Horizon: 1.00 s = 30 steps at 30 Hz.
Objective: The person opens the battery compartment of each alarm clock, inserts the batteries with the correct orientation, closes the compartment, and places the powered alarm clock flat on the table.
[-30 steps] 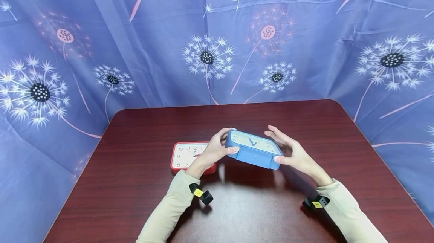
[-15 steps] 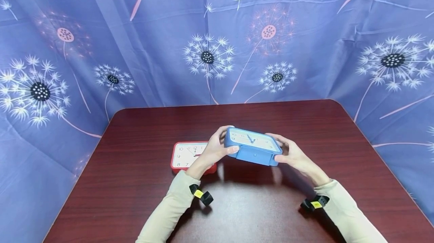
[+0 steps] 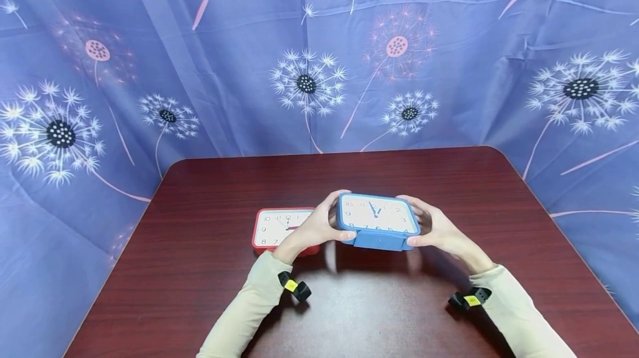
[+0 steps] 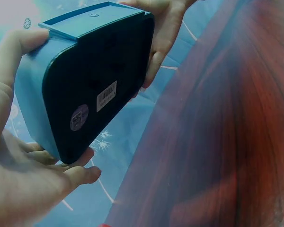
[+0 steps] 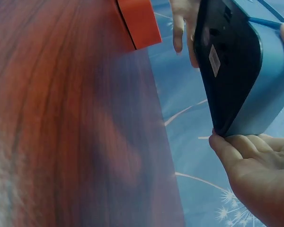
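Note:
A blue rectangular clock (image 3: 378,215) is held above the table between both hands, its white dial facing up toward the head camera. My left hand (image 3: 317,226) grips its left end, thumb on the front lower edge and fingers behind. At the other end, my right hand (image 3: 441,231) holds it the same way. Both wrist views show the dark back of the blue clock (image 4: 104,61), with a barcode label on it. Left of it, a red clock (image 3: 269,229) lies face up on the table, partly covered by my left hand and wrist.
The dark red wooden table (image 3: 214,191) spreads all around beneath the hands. Behind it hangs a blue cloth (image 3: 239,69) with a dandelion pattern. A black wrist device (image 3: 294,286) sits on each sleeved wrist.
My right fingers have come in onto the blue clock from a raised position. The clock has turned from slanting down on the right to nearly level, its dial facing me more. The red clock stays put.

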### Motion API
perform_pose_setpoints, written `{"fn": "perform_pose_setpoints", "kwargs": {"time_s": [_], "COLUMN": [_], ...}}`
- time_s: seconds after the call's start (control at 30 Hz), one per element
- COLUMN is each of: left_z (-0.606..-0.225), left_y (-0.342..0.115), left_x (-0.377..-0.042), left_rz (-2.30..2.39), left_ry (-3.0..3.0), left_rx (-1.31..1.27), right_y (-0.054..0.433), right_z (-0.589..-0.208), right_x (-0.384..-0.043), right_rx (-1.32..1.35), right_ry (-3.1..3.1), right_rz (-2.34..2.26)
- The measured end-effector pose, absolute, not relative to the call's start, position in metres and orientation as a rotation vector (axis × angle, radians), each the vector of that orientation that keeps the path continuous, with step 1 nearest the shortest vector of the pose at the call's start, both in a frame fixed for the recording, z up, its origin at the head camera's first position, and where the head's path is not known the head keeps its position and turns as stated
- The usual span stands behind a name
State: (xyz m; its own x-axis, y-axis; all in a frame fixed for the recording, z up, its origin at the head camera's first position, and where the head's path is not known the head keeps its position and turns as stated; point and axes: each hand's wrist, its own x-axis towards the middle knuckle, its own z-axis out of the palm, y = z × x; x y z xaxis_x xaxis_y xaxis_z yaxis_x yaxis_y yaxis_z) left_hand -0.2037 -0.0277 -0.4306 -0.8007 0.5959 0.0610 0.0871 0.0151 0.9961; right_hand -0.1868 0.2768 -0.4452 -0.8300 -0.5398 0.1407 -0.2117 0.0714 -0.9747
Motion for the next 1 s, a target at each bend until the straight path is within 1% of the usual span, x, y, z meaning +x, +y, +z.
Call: {"fn": "perform_pose_setpoints", "kwargs": {"time_s": [0.43,0.7,1.0], "left_z": [-0.4338,-0.4342,-0.4340], "left_y": [-0.0277,-0.0285,-0.0282], "left_x": [-0.2057,-0.2077,-0.2108], "left_rz": [1.543,1.298,1.190], "left_ry": [2.240,2.461,2.522], "left_rx": [0.886,0.983,1.034], "right_y": [0.2827,0.2825,0.2841], "right_z": [-0.4427,-0.4429,-0.4454], "right_x": [-0.1881,-0.1882,-0.1890], "right_rx": [-0.843,-0.813,-0.773], "right_ry": [2.210,2.248,2.278], "right_rz": [-1.719,-1.663,-1.615]}}
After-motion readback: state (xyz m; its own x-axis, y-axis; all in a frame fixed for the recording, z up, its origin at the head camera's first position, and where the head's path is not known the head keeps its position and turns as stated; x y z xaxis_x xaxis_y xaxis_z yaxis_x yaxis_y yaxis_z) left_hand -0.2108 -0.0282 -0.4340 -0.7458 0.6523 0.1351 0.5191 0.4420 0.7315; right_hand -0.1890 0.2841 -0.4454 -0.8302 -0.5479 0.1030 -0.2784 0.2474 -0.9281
